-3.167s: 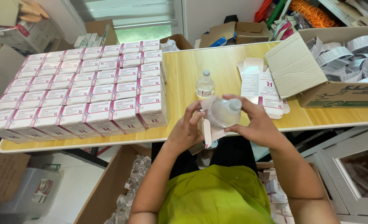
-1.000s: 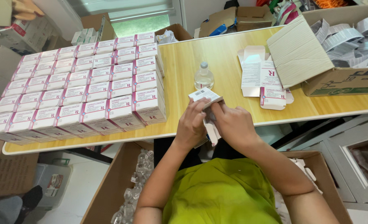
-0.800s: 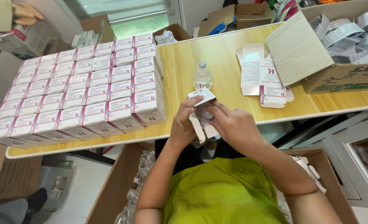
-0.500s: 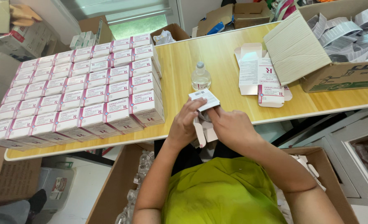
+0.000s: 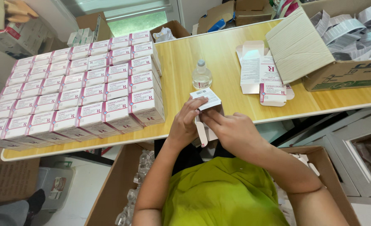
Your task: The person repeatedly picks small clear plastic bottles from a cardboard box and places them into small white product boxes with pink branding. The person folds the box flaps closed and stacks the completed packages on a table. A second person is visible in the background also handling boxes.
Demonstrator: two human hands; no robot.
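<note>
Carton closing, at near table edge.

Left hand (image 5: pixel 184 125) and right hand (image 5: pixel 231 132) both pinch a small white carton (image 5: pixel 206 100), fingers curled on its top flap; judged step: tucking flap shut. Next calls for seating the flap squarely. Versus 3.2 s ago: bottle no longer in hand; one clear bottle (image 5: pixel 202 76) stands just beyond.

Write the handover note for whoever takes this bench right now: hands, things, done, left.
Left hand and right hand: both hold the small white-and-pink carton, end flap open.
Clear plastic bottle with pale cap: upright on the wooden table, unboxed.
Done: rows of closed cartons stacked on the left.
Left: flat unfolded cartons on the right; more bottles in the brown floor box.
</note>
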